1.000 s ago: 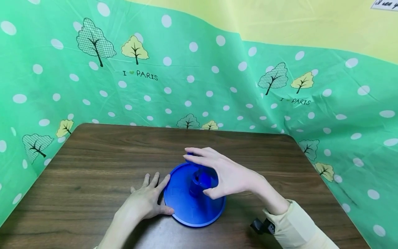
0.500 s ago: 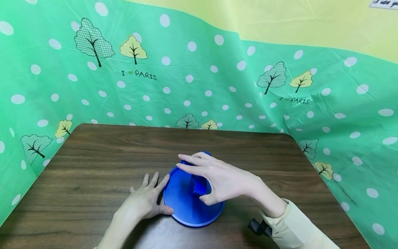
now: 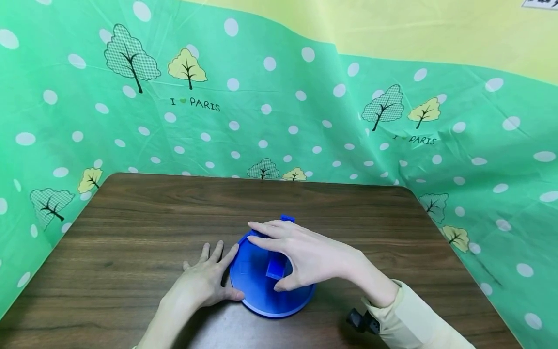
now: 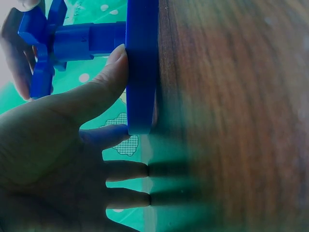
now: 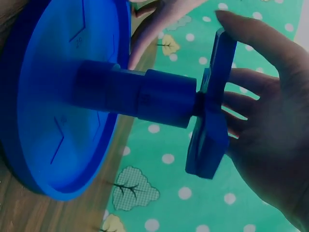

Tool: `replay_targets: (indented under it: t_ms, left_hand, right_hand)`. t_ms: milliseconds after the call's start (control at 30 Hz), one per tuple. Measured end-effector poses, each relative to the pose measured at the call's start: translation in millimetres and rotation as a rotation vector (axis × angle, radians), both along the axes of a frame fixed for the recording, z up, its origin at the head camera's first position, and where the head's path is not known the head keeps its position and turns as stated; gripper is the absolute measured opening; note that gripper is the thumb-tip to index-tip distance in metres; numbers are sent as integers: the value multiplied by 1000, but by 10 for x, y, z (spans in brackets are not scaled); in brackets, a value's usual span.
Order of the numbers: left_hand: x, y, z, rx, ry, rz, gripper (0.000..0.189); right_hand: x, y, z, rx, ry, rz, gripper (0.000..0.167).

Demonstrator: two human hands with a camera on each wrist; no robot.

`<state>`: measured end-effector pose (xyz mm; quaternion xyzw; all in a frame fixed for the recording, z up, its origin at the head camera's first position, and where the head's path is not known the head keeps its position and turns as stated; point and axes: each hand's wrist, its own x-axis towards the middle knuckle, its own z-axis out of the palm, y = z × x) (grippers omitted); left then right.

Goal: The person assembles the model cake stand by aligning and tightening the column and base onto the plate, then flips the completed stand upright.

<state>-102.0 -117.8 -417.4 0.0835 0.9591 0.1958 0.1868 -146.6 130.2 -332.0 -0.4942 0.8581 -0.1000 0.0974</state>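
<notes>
1. Green polka-dotted fabric printed with trees (image 3: 218, 138) hangs behind a dark brown wood-grain table (image 3: 109, 271); a round, shallow-rimmed disc of blue plastic-looking material (image 3: 257, 293) lies flat on it, near the middle of the front part.
2. Rising from the disc's middle is a stepped blue cylindrical column (image 5: 166, 99); on top of that sits a several-armed blue knob (image 5: 212, 113), joined by a narrow dark neck (image 5: 198, 103).
3. The left hand (image 3: 205, 286) is spread, fingers straight; its thumb and index finger touch the disc's rim, probably to steady it.
4. The right hand (image 3: 320, 254) curves round the knob, thumb at the tip of one arm, fingers on the far side; it looks like a light turning hold.
5. As judged from this, disc, column and knob already form one upright stack; what seems left is turning or seating the knob; whether it is fully tight, I cannot tell.
</notes>
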Motion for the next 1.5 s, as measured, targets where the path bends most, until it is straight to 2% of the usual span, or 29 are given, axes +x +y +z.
replay_targets:
  t_ms: [167,367,533,633,900,1267,1500]
  left_hand:
    - [0,5,3,10,-2,1,110]
    - [0,3,4,7,-1,6,110]
    - [5,0,-5,11,-5,8,111]
    - [9,-3,-13,17,-7,8,111]
    - [4,-19,-1,24,2,2,111]
    - [-3,-23,11,26,1,-3,110]
    - [-9,-18,12,17,-9,-4,110]
  right_hand:
    - [-74,149,23,-132,-21,-58,80]
    - [-283,355,-14,-299,-60,-160,50]
    - [-403,457,-121,-318,-139,-196,40]
    - [-422,487,-166,-307,-150,-198,40]
    - [-390,572,-166,-320,-143,-209,38]
    - [-223,723,-173,-309,-162,-230,37]
    - [-134,757,-167,-288,-169,-209,41]
